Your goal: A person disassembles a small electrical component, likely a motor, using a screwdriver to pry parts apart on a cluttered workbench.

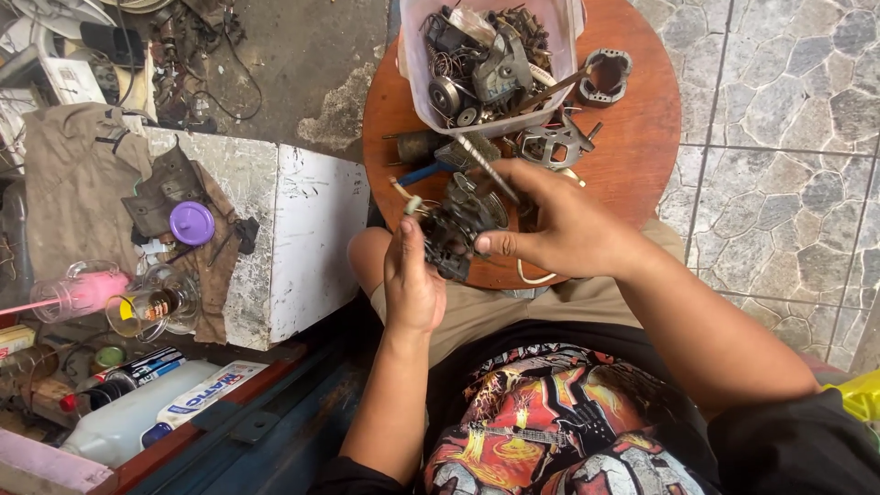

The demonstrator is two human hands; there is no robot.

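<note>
A clear plastic tub (414,64) of motor parts stands on a round wooden table (642,137), with a purple lid (192,223) well apart to the left.

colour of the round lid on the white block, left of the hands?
Purple. The round lid shows in the head view, lying on brown cloth atop the white block.

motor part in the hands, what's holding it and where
Both hands grip the dark motor assembly: left hand at its left side, right hand from the right.
</note>
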